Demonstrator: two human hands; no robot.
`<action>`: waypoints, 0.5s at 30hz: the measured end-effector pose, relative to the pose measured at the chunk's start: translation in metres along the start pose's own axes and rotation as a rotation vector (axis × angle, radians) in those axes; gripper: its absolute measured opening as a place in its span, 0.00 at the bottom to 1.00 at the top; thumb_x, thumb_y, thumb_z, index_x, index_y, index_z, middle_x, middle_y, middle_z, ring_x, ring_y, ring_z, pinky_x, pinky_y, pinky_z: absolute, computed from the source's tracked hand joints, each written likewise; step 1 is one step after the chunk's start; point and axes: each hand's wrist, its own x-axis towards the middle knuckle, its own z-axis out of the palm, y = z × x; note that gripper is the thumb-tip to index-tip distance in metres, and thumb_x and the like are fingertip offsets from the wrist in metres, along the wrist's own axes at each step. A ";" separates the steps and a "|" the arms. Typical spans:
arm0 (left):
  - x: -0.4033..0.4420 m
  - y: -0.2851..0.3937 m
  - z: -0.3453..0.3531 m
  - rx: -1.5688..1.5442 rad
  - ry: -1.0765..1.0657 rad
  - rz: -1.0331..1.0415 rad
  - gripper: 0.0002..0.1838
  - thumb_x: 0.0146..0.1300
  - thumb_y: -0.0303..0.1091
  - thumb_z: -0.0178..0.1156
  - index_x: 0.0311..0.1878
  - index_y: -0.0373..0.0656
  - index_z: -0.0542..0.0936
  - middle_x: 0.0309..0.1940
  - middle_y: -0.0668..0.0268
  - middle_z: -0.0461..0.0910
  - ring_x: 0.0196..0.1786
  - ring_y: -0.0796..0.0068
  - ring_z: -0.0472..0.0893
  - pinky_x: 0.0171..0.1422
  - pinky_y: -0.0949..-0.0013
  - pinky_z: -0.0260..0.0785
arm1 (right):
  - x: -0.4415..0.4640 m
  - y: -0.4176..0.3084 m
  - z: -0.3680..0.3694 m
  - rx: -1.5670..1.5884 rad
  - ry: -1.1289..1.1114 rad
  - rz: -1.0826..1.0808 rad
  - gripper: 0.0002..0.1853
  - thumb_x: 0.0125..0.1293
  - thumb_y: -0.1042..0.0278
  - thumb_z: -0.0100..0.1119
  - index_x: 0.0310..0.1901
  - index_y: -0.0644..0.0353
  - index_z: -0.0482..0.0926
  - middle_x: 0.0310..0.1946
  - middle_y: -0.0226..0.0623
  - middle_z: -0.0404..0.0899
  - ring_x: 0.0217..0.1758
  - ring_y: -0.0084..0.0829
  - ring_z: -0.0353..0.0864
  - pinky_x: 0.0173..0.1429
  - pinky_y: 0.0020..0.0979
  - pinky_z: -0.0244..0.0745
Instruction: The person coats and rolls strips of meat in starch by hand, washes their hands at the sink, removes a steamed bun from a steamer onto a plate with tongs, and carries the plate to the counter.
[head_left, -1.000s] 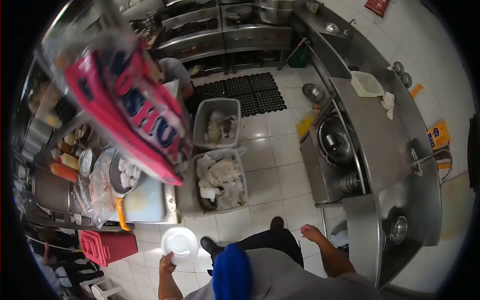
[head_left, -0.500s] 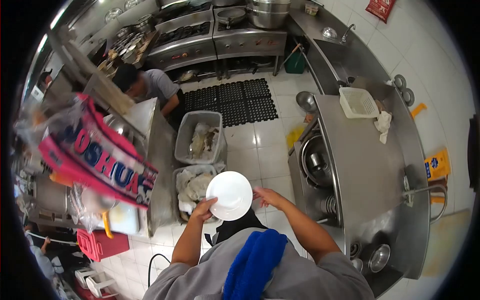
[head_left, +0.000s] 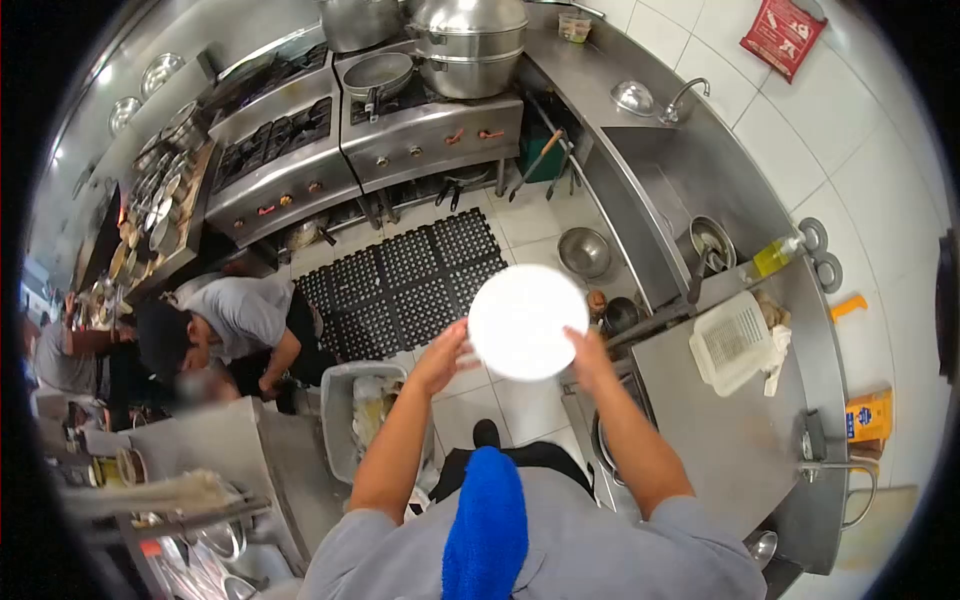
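A round white plate (head_left: 528, 322) is held out in front of my body, above the floor. My right hand (head_left: 592, 358) grips its lower right edge, the thumb lying over the top face. At the left rim is my left hand (head_left: 445, 357), its fingers against the edge and the fingertips partly hidden by the plate. A blue towel (head_left: 487, 525) hangs down over my grey shirt.
The steel counter (head_left: 715, 400) on my right bears a white basket (head_left: 730, 340). A grey bin (head_left: 340, 425) stands at left, near a bent-over co-worker (head_left: 235, 325). Ahead are a black floor mat (head_left: 400, 290), a metal bowl (head_left: 584, 252) and a stove (head_left: 430, 140).
The plate has moved forward and right, and my right hand has taken hold of it. My view has shifted toward the stove and sink; the pink bag at left is out of sight.
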 end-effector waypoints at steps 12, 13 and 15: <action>0.186 0.163 -0.126 0.150 0.499 -0.143 0.13 0.66 0.43 0.53 0.48 0.46 0.76 0.41 0.71 0.78 0.41 0.79 0.78 0.45 0.70 0.70 | 0.418 -0.262 -0.042 0.559 0.328 -0.302 0.15 0.67 0.53 0.54 0.46 0.54 0.73 0.32 0.33 0.77 0.27 0.27 0.75 0.26 0.24 0.69; 0.190 0.168 -0.149 0.106 0.572 -0.151 0.13 0.65 0.42 0.53 0.47 0.46 0.76 0.41 0.71 0.78 0.40 0.79 0.78 0.45 0.70 0.69 | 0.446 -0.272 -0.048 0.576 0.339 -0.283 0.15 0.67 0.54 0.54 0.47 0.55 0.73 0.32 0.33 0.77 0.28 0.28 0.76 0.26 0.25 0.71; 0.194 0.194 -0.171 0.106 0.662 -0.168 0.12 0.65 0.41 0.53 0.46 0.46 0.76 0.40 0.71 0.78 0.39 0.79 0.77 0.44 0.70 0.69 | 0.507 -0.278 -0.070 0.612 0.308 -0.235 0.16 0.68 0.54 0.53 0.49 0.57 0.71 0.34 0.35 0.77 0.30 0.29 0.78 0.28 0.26 0.75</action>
